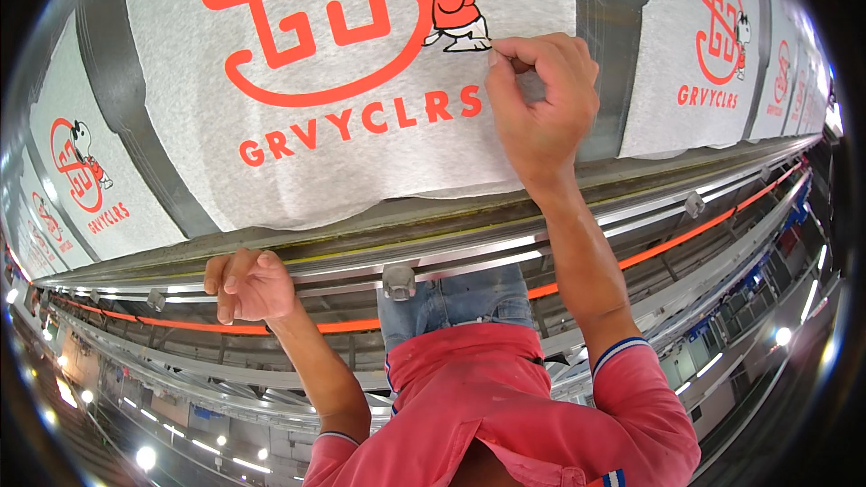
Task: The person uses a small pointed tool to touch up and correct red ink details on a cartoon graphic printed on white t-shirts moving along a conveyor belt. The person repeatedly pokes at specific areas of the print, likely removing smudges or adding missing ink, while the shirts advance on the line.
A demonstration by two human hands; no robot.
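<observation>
A pale grey-white fabric panel (361,158) lies flat in front of me, printed with a large orange-red emblem, lettering and a cartoon dog in a red top. My right hand (546,99) rests over the panel's right part. Its thumb and forefinger pinch together right beside the dog's printed foot; whatever is between the tips is too small to make out. Lower left, my left hand (250,286) hangs at the table's front edge, by the metal rail (469,257). Its fingers are loosely bent and apart, with nothing in them.
More panels with the same print lie along the long table, one on the left (86,171) and one on the right (704,54), with grey table strips between. Metal clamp blocks (399,281) sit on the front rail. An orange strip (663,239) runs below it.
</observation>
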